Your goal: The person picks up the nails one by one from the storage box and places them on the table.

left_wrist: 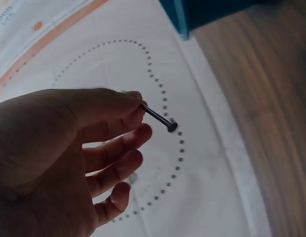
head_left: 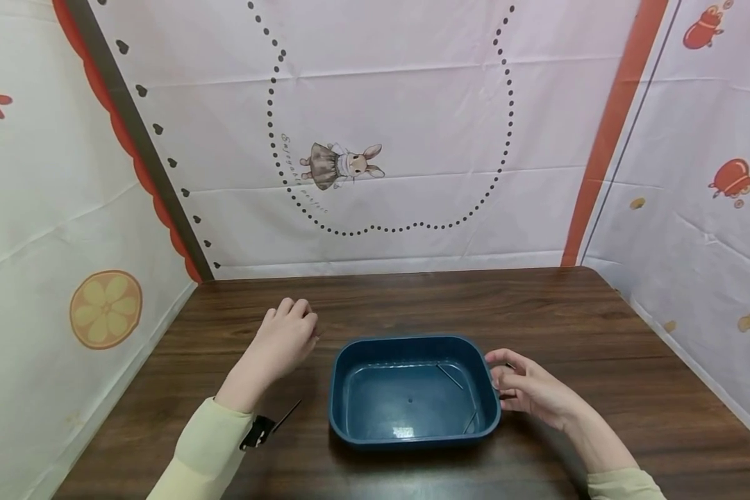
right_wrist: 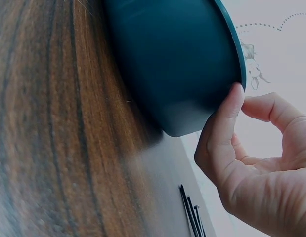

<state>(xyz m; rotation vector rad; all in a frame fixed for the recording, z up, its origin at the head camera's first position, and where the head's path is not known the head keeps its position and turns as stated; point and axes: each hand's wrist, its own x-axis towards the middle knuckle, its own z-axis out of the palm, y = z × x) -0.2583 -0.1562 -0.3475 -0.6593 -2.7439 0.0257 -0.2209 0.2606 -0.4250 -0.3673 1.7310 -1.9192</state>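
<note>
Left hand [left_wrist: 68, 158] pinching nail [left_wrist: 157, 117] at fingertips, above desk [head_left: 600, 333] left of tray [head_left: 412, 344]. Right hand [head_left: 528, 389] relaxed, thumb steadying tray rim. Two nails already inside. Next, my guess: carry over rim, release cleanly.

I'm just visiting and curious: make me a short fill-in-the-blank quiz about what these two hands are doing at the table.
1. The left hand pinches a thin dark ____ between thumb and forefinger.
2. The right hand touches the rim of a ____-coloured tray.
3. Inside the tray lie ____ nails.
4. The tray rests on a dark ____ table.

Missing words: nail; blue; two; wooden
</note>
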